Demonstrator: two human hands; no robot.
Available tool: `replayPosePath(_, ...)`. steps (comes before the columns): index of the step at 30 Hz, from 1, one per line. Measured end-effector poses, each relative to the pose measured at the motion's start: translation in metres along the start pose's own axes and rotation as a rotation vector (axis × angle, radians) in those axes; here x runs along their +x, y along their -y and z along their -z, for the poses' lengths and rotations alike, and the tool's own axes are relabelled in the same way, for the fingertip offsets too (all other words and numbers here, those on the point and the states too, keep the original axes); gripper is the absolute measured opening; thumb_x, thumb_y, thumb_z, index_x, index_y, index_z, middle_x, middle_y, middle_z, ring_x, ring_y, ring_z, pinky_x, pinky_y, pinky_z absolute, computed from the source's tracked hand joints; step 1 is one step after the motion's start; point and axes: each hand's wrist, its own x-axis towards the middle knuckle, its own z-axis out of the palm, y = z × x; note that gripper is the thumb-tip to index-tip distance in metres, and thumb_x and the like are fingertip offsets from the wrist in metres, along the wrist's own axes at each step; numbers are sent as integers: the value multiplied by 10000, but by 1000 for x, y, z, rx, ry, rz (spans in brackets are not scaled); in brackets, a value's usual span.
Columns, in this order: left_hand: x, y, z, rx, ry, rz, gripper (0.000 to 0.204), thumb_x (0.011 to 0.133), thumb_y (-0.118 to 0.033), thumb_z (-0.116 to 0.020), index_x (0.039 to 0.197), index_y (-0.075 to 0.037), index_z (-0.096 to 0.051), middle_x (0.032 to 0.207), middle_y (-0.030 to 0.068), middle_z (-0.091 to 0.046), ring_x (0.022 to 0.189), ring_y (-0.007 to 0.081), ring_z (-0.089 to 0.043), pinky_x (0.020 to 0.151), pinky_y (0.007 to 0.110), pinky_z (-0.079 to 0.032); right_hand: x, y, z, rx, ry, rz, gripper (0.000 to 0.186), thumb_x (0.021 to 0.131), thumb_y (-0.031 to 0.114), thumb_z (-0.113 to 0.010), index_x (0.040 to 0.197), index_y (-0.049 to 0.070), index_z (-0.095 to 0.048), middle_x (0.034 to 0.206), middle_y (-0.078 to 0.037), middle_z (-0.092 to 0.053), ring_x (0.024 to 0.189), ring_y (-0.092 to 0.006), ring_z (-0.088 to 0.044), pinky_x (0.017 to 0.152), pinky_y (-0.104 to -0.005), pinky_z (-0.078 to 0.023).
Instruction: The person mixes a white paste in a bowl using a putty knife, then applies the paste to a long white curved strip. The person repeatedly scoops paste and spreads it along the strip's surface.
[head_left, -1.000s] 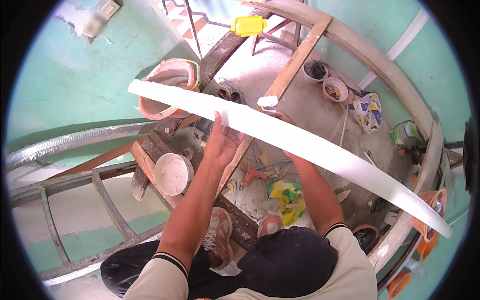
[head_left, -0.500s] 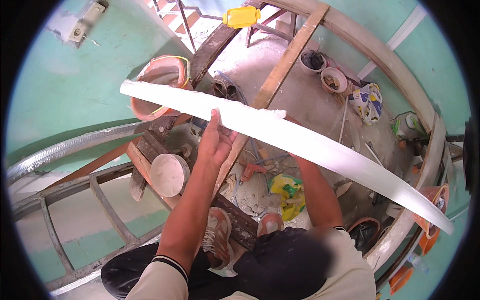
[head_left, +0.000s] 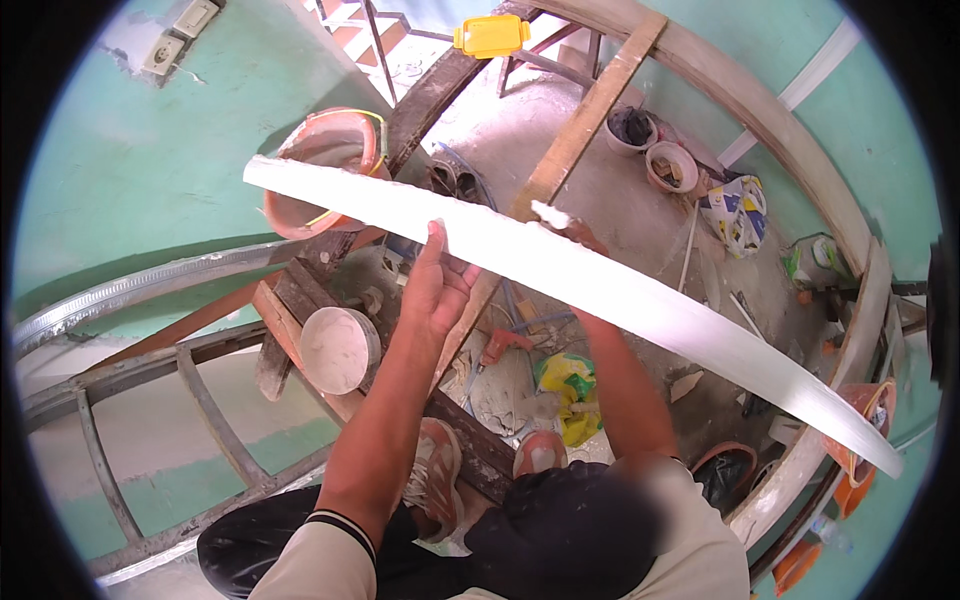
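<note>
A long white plaster strip (head_left: 600, 270) slants across the view from upper left to lower right, its far edge rough. My left hand (head_left: 440, 290) is closed on its near edge, palm up, thumb against the face. Reaching under the strip, my right hand (head_left: 583, 237) shows only partly beyond the far edge, fingers bent. A lump of wet-looking white paste (head_left: 551, 214) is at its fingertips; whether a tool lies between them is hidden. Behind the strip's left end sits an orange bucket (head_left: 330, 135) with a yellow-green handle.
A wooden plank (head_left: 590, 120) runs beneath the strip. A white paste tub (head_left: 340, 350) stands left of my arm. Below are a red drill (head_left: 505, 345), a yellow-green bag (head_left: 570, 390) and pails (head_left: 670, 167). A yellow box (head_left: 491, 36) sits on a far beam; a metal ladder frame (head_left: 215, 415) is at left.
My right hand has come up past the strip's far edge, and the white lump has shifted slightly left and away from that edge. My left hand keeps its hold; the strip has barely moved.
</note>
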Motion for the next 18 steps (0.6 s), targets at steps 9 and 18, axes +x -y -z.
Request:
replayPosePath(9,3,-2,6,-33,24,7,409,1030,-368,-657,1320,-90,-582,1266,56,-654,1217,224,-632,1090,435,-551,3,1,-22,-1157,88,574,437,883,282,-755,1259,70,-683,1142,-75,-725,1025,-255,-709,913,-386,-571)
replayPosePath(18,-1,-1,1,-35,1,10,477,999,-390,-696,1353,-94,-574,1323,65,-618,1251,233,-608,1111,444,-536,31,11,-14,-270,265,106,451,947,253,-754,1301,-10,-658,1277,-152,-664,1120,-214,-684,969,-358,-552)
